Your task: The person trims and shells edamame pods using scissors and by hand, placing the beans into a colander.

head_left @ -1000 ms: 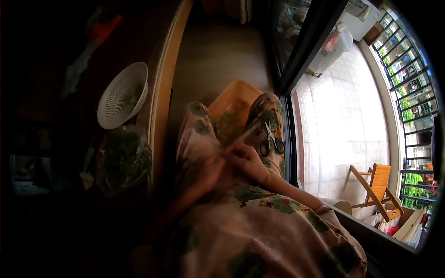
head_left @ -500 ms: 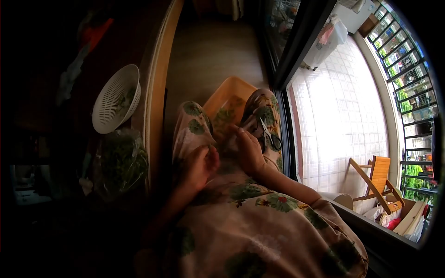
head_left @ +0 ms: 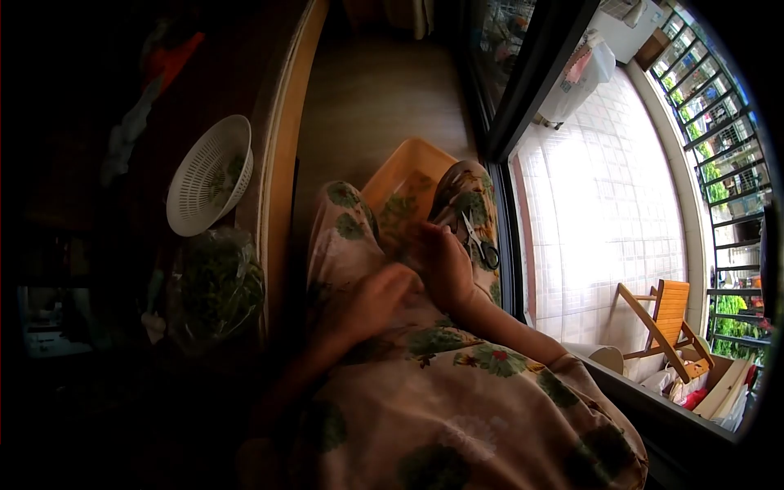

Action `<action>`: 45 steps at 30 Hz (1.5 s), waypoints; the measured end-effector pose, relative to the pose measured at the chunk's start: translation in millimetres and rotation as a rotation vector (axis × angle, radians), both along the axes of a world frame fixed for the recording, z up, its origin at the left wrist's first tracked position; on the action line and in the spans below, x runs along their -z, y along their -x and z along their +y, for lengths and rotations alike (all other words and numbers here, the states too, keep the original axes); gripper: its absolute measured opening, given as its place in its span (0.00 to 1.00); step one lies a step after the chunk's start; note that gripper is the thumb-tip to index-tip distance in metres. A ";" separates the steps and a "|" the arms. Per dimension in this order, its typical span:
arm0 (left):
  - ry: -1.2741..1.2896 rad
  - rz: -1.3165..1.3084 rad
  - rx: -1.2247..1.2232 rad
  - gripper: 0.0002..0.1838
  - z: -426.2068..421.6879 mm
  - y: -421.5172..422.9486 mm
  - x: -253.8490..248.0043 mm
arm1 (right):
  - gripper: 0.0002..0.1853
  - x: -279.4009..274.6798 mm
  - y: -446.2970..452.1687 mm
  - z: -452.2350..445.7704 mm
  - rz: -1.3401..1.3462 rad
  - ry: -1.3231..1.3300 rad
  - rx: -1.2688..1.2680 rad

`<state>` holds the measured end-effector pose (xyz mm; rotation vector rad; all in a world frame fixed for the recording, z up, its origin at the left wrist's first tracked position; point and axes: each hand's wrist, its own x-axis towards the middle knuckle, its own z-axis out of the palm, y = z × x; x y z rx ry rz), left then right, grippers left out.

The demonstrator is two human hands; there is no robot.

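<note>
My left hand [head_left: 381, 298] is over my lap with its fingers bent together; whether it holds anything is too dim to see. Just right of it my right hand [head_left: 441, 253] is closed, its fingertips pinched on something I cannot make out. Scissors [head_left: 479, 242] with dark handles lie on my right thigh, beside the right hand. Between my knees stands an orange bin [head_left: 415, 157] with green leafy bits inside. To the left, on a dark table, are a white colander [head_left: 196, 184] with some greens and a clear plastic bag [head_left: 219, 286] of leafy greens.
The light wooden table edge [head_left: 282, 122] runs along my left side. At the right are a dark sliding door frame [head_left: 543, 90] and a bright tiled floor [head_left: 604, 212]. A folding wooden stool [head_left: 670, 327] and a box with things stand there.
Compared with half a second ago, my left hand has moved right, close to my right hand. The right hand has lowered slightly and its fingers are more curled.
</note>
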<state>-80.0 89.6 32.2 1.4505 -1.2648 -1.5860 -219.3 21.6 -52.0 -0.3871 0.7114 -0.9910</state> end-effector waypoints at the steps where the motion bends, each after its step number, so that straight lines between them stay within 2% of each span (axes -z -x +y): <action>1: 0.033 -0.149 0.125 0.11 -3.9 5.1 -1.3 | 0.24 7.4 0.2 -2.6 -0.110 -0.056 -0.012; 3: 0.305 -0.160 0.214 0.11 -10.4 15.8 2.2 | 0.24 12.6 -0.2 -7.0 -0.332 -0.168 -0.036; 4: 0.440 -0.164 0.261 0.10 -13.0 18.3 2.9 | 0.24 14.1 1.2 -6.2 -0.313 -0.199 -0.035; 8: 0.184 -0.192 0.482 0.12 -14.5 19.0 -5.3 | 0.23 20.3 9.0 -2.8 -0.260 -0.280 -0.071; 11: 0.364 0.007 0.518 0.13 -14.0 23.3 0.3 | 0.22 36.7 15.0 -2.8 -0.279 -0.247 -0.136; 14: 0.409 0.015 0.608 0.14 -18.5 25.8 6.9 | 0.22 38.9 12.5 -2.7 -0.283 -0.237 -0.140; 20: 0.355 -0.226 0.744 0.10 -21.7 21.5 -3.7 | 0.21 34.0 7.9 -5.5 -0.296 -0.262 -0.199; 23: 0.379 -0.292 0.709 0.09 -21.0 20.3 0.3 | 0.19 32.8 7.2 -7.8 -0.258 -0.300 -0.221; 29: 0.268 -0.266 0.364 0.09 -9.8 6.8 7.2 | 0.17 6.9 20.0 -4.6 -0.237 -0.336 -0.319; 32: 0.005 -0.093 0.258 0.10 -10.1 5.6 9.2 | 0.18 -2.7 27.4 1.5 -0.173 -0.274 -0.333; 33: -0.009 0.015 0.225 0.12 -9.3 4.1 13.3 | 0.18 -7.4 28.8 2.8 -0.136 -0.251 -0.333; 36: 0.054 -0.022 0.346 0.13 -11.1 6.6 8.3 | 0.19 -13.7 30.5 4.6 -0.055 -0.181 -0.301; 39: 0.181 -0.004 0.371 0.13 -14.1 11.6 3.9 | 0.19 -5.0 30.4 1.6 -0.113 -0.253 -0.345; 42: 0.141 0.017 0.166 0.14 -11.6 7.9 5.7 | 0.20 -3.7 31.9 2.0 -0.191 -0.317 -0.349; 45: -0.172 0.197 -0.263 0.13 -14.1 -6.1 16.8 | 0.18 -10.2 27.4 0.1 -0.145 -0.292 -0.354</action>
